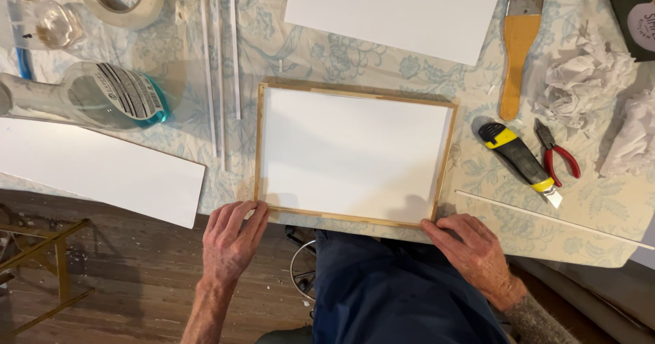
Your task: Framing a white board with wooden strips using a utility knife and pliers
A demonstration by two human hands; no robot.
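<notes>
Frame [353,154], thin wood around a white panel, centre of picture, flat on a floral tablecloth [307,51]. Left hand [230,238], fingers spread flat, touches its lower left corner; right hand [471,245], flat and holding nothing, touches the lower right corner. Clear bottle [89,98] with a striped white label, upper left, lying on its side. Yellow-black utility knife [520,154], red pliers [558,154] and brush [520,44], right.

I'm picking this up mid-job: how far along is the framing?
Done, by the look of it: the white panel sits inside the thin wooden frame. In hand: the left hand and right hand press the frame's two near corners. Left untouched: the utility knife, red pliers, paintbrush and loose white strips.
</notes>
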